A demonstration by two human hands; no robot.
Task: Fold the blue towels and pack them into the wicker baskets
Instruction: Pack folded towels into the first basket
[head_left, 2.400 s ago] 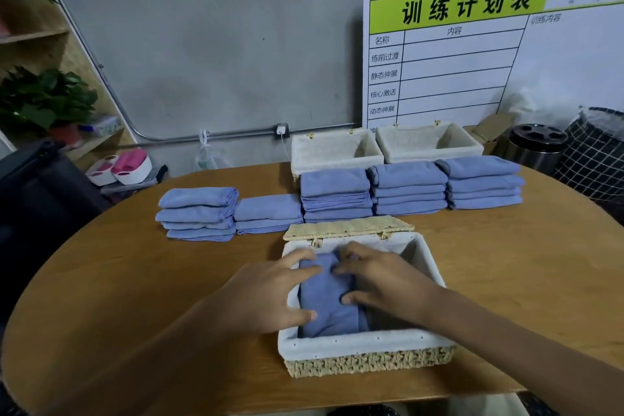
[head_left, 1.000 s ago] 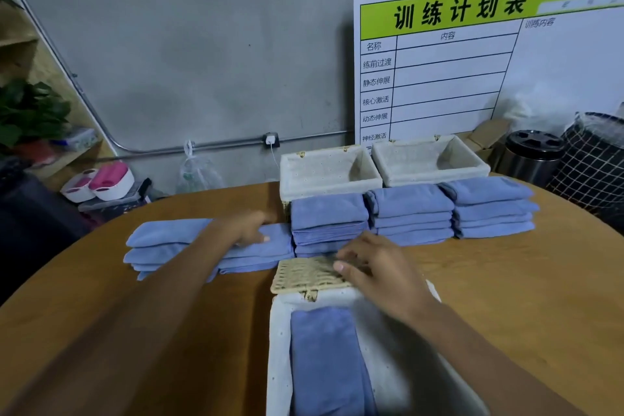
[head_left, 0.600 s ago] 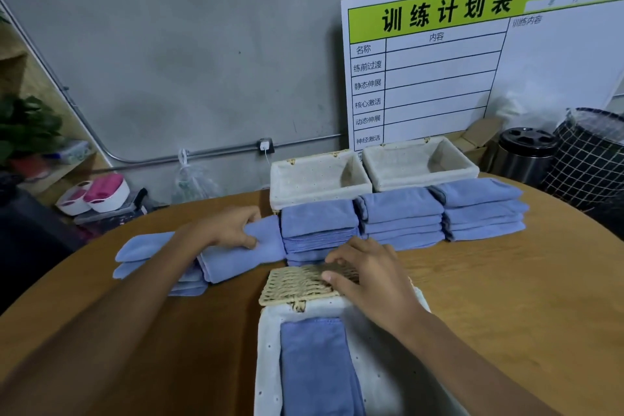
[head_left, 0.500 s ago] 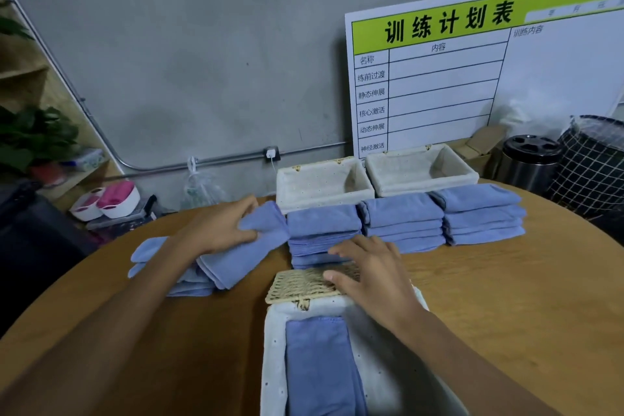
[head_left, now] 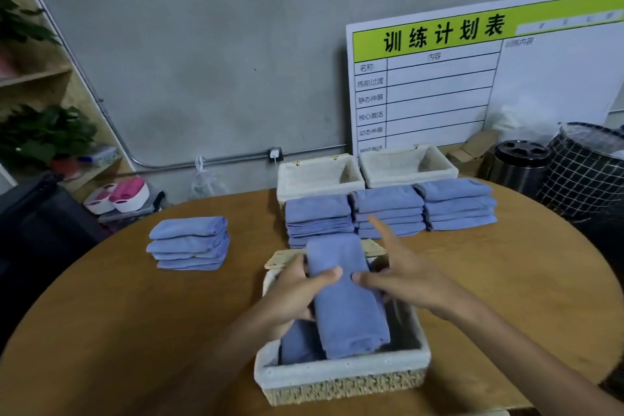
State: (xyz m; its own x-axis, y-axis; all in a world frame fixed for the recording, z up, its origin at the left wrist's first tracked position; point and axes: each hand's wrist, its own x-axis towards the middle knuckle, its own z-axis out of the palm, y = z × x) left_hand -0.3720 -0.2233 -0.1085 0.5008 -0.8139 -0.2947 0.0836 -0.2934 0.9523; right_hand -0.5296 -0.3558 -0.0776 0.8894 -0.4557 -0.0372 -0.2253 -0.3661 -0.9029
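A wicker basket with a white liner (head_left: 341, 373) stands near the table's front edge. A folded blue towel (head_left: 347, 307) lies lengthwise over it, above another blue towel (head_left: 297, 346) in the basket's left side. My left hand (head_left: 293, 297) grips the upper towel from the left, thumb on top. My right hand (head_left: 401, 273) touches the towel's right edge with its thumb, its fingers straight. Stacks of folded blue towels lie behind: one at the left (head_left: 189, 243), three in a row (head_left: 388, 209).
Two empty lined baskets (head_left: 319, 176) (head_left: 407, 164) stand at the table's back edge. A schedule board (head_left: 472, 78) leans on the wall. A metal bin (head_left: 520, 162) and a mesh hamper (head_left: 587, 169) stand right of the round wooden table (head_left: 135, 314).
My left hand lifted towels from the pile beside the left stack and brought them over the basket. My right hand left the basket's wicker flap and came to the towel.
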